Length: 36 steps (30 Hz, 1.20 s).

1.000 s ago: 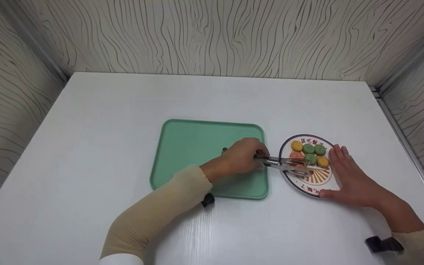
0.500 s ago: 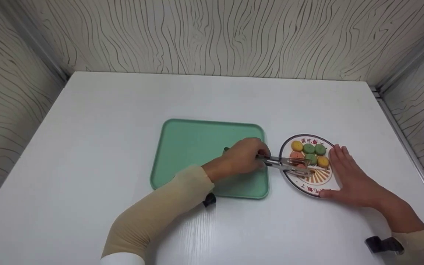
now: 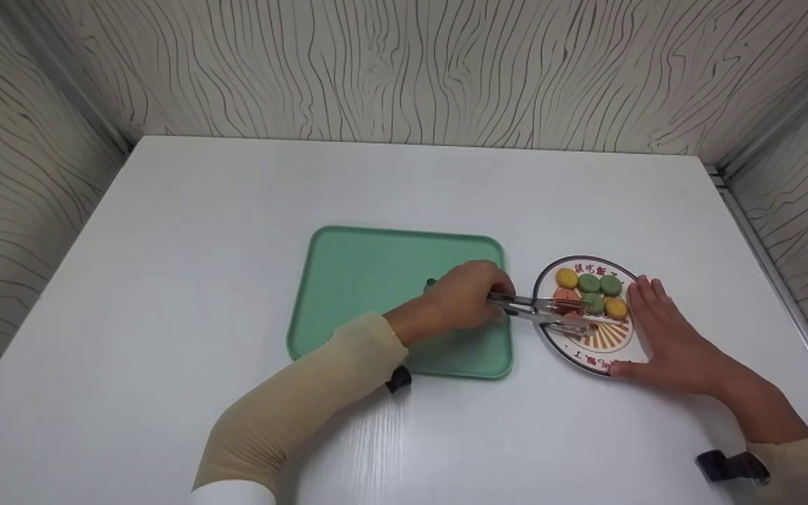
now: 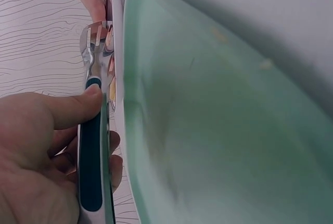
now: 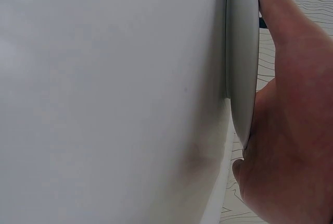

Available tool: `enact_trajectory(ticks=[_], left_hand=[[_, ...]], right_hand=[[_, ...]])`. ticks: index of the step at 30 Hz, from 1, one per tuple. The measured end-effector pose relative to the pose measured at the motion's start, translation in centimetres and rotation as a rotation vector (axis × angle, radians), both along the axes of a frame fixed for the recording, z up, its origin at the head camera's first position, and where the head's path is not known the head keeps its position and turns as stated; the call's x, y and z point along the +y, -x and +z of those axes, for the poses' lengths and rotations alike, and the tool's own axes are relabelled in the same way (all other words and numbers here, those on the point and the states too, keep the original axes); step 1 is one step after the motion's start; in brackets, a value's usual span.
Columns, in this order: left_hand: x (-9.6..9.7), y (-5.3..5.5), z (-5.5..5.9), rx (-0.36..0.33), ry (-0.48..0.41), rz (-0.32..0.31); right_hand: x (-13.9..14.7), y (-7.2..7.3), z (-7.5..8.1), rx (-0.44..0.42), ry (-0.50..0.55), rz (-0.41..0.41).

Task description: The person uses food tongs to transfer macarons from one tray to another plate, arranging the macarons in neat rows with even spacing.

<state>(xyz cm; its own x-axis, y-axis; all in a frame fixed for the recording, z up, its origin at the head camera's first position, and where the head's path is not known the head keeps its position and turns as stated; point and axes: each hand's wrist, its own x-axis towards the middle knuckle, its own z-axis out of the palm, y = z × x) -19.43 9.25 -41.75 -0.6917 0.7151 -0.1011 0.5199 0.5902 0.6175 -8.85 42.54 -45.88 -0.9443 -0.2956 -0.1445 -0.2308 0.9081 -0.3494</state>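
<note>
My left hand [image 3: 463,294] grips metal tongs [image 3: 534,317] above the tray's right side, thumb along the dark teal handle [image 4: 91,156] in the left wrist view. The tongs' tips reach over a round white plate [image 3: 572,351] with a dark rim and red lettering. Several small round macaron-like sweets lie on it: yellow [image 3: 567,278], green [image 3: 611,285] and orange-pink [image 3: 565,297]. One orange-pink sweet [image 3: 572,318] lies between the tong tips; whether they squeeze it I cannot tell. My right hand [image 3: 674,358] rests against the plate's right rim, fingers straight, thumb spread to the near edge.
A green rectangular tray [image 3: 362,280] lies on the white table [image 3: 200,280], just left of the plate. Patterned wall panels [image 3: 404,77] stand behind and at both sides. Black camera mounts [image 3: 730,465] sit at the wrists.
The left hand and tongs have shifted very slightly to the right, tips staying over the plate. The right hand and the sweets look unmoved.
</note>
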Motion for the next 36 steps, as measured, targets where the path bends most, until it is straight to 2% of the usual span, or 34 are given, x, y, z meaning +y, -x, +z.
enact_trajectory(ticks=[16,21,36], left_hand=[[-0.4,0.0,0.0,0.003,-0.025,0.008],[-0.7,0.1,0.1,0.024,-0.027,-0.017],[-1.6,0.1,1.0,0.012,-0.045,-0.020]], right_hand=[[-0.1,0.0,0.1,-0.013,0.007,-0.009],[-0.2,-0.1,0.1,0.003,-0.002,0.000],[0.0,0.0,-0.1,-0.011,0.008,-0.011]])
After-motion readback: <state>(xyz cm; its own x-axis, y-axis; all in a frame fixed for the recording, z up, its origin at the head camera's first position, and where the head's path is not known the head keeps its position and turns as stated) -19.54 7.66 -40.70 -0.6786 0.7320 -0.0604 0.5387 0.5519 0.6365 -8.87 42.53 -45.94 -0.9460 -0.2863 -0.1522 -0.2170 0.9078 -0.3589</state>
